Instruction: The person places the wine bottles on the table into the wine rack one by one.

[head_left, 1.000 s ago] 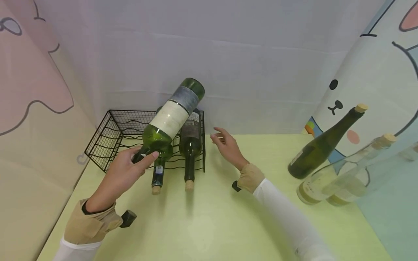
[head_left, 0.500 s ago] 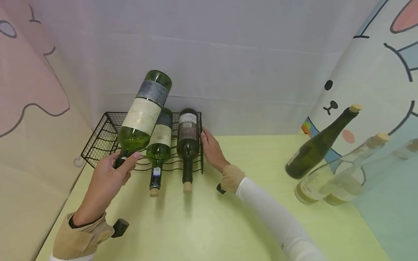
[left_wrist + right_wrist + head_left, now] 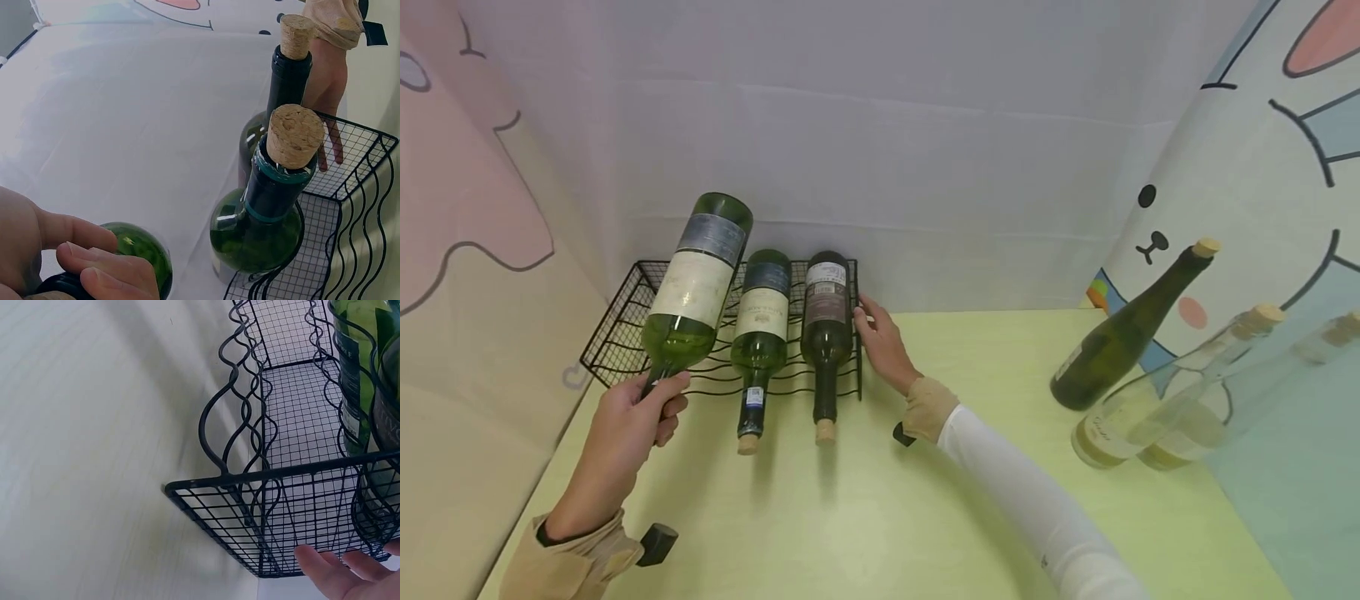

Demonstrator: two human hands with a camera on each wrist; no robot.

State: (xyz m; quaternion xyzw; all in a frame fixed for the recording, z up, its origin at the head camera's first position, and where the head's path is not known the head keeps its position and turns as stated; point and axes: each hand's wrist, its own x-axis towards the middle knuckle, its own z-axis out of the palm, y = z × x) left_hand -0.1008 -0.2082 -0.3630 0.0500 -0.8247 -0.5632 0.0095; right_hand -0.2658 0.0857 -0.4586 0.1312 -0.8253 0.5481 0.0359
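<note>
My left hand (image 3: 628, 425) grips the neck of a green wine bottle (image 3: 688, 279) with a cream label. This bottle tilts over the left part of the black wire wine rack (image 3: 860, 375), base up and away, neck toward me. In the left wrist view, the left hand's fingers (image 3: 112, 275) curl round the neck. Two corked bottles lie in the rack: a green one (image 3: 762, 312) with a cream label and a dark one (image 3: 827, 333) at the right. My right hand (image 3: 886, 348) rests against the rack's right side, its fingertips (image 3: 306, 553) at the mesh.
At the right of the pale green table (image 3: 865, 517) stand a dark green corked bottle (image 3: 1108, 354) and two clear corked bottles, the nearer clear bottle (image 3: 1112, 429) with a small label. A white cloth (image 3: 925, 167) hangs close behind the rack.
My left hand has carried the green bottle leftward, from over the racked bottles to the rack's left part, and lowered it. My right hand has moved left onto the rack's side.
</note>
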